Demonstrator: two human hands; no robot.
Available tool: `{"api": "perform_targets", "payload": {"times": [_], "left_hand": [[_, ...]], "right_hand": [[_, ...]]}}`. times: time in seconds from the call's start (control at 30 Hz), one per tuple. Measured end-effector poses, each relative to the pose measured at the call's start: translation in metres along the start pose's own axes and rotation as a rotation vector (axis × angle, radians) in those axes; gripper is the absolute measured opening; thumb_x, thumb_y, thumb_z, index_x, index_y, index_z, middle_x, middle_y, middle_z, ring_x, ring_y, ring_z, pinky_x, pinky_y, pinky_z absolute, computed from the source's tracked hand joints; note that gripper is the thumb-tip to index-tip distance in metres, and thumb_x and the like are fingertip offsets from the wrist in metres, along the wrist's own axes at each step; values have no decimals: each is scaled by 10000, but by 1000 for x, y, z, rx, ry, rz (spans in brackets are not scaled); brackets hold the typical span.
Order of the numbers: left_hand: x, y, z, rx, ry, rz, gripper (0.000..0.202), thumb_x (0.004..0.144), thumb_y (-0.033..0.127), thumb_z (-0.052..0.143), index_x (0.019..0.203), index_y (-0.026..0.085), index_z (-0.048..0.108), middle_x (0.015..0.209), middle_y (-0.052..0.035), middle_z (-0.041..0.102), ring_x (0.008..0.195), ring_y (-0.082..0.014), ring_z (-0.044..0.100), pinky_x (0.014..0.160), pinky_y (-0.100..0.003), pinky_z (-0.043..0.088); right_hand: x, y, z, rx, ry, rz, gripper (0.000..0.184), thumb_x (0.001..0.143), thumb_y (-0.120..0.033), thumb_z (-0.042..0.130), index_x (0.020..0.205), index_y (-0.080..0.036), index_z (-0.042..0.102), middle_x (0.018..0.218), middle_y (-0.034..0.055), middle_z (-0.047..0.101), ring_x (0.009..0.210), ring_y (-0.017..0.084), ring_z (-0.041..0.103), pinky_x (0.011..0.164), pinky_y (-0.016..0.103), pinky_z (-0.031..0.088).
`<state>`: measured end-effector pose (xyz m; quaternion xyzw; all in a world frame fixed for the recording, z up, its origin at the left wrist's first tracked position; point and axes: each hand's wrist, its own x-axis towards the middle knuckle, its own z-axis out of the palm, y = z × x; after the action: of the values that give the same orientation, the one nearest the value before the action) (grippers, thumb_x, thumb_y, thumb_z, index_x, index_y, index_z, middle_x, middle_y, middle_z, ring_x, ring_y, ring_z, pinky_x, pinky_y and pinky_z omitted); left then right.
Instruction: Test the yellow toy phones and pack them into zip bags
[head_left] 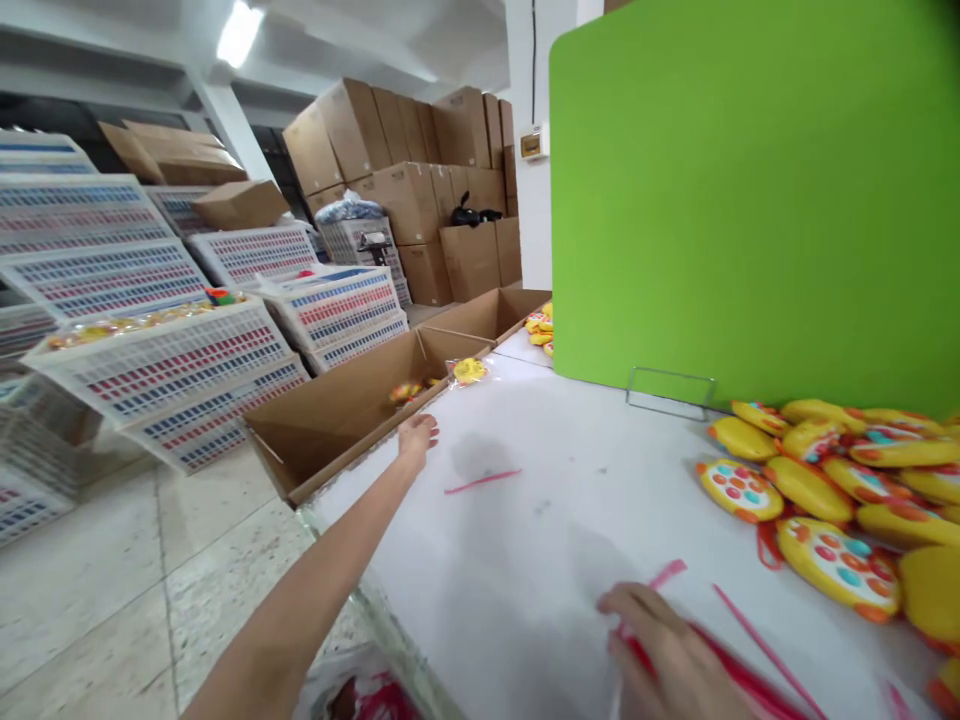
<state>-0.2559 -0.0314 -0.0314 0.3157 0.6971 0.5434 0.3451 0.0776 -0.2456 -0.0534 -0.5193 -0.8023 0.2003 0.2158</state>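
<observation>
left hand (417,436) open-fingered at box (352,410) rim, frame centre | right hand (671,655) pressing red strips (739,675), lower right | few bagged toys (406,391) in box; yellow toy pile (840,490) at right remains unpacked

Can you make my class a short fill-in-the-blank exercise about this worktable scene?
1. The left hand reaches over the table edge toward an open ____ box.
2. The right hand rests on a bundle of ____ strips.
3. The toys piled at the right of the table are mostly ____.
4. Behind the toys stands a ____ panel.

Missing words: cardboard; pink; yellow; green
</observation>
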Motion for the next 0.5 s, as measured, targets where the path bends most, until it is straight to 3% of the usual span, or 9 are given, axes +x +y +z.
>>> {"api": "perform_targets", "payload": {"times": [0.1,0.23,0.3,0.4,0.5], "left_hand": [[26,-2,14,37,-38,-58,276,874,298,526,1097,134,537,1059,-75,576,879,-176,589,744,-361,515],[63,1,27,45,-49,-114,288,875,297,525,1115,137,527,1073,-78,570,889,-180,588,748,-366,515],[80,2,34,29,-57,-136,292,875,297,524,1120,138,524,1075,-79,569,889,-181,588,747,-366,516],[105,1,48,-9,-78,-165,296,877,299,521,1127,139,519,1071,-78,570,879,-178,590,738,-360,519],[127,1,63,-43,-92,-196,300,879,301,517,1132,141,515,1069,-78,570,873,-176,591,731,-356,520]], "right_hand": [[47,-15,37,-131,-106,-41,490,746,-173,544,1237,-177,542,1349,163,445,1208,312,447,938,422,438],[78,-1,74,-240,-139,-153,608,769,-276,590,1346,-198,416,1437,176,273,1295,355,275,980,501,371],[82,13,88,-296,-89,-245,654,764,-337,613,1361,-192,390,1424,194,287,1280,383,296,951,520,393],[82,30,109,-421,19,-386,684,747,-482,614,1334,-182,433,1333,222,428,1172,420,447,827,530,475],[80,34,127,-543,147,-363,547,799,-515,547,1270,-239,509,1261,170,531,1124,381,513,796,503,495]]}}
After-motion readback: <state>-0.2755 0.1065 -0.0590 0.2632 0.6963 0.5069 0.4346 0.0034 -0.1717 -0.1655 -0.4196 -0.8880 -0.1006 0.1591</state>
